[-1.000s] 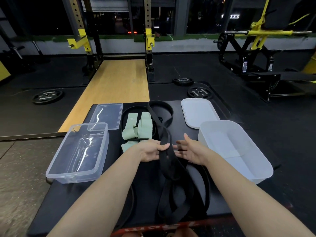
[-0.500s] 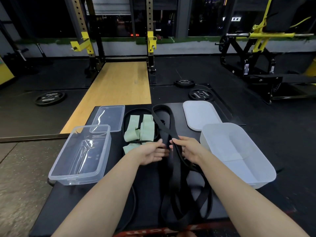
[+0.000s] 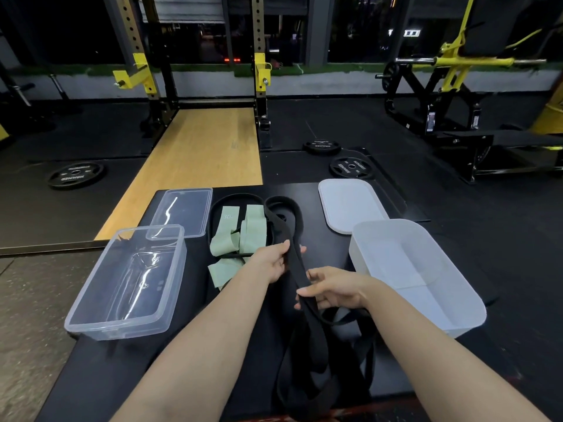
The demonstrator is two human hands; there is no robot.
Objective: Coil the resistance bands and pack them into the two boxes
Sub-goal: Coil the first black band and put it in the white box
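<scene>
On the black padded bench top [image 3: 189,354], someone's just getting started on the wide black rubber resistance band [image 3: 300,278].

Left hand [image 3: 274,263] has its fingers wrapped round the band on the far side, right hand [image 3: 332,292] pinches it nearer, probably setting up a first loop. Pale green flat bands [image 3: 243,236] lie loose just left. Clear plastic box [image 3: 91,306] left, frosted white box [image 3: 463,287] right, both empty, lids off beyond them, ready for coils I guess.
</scene>
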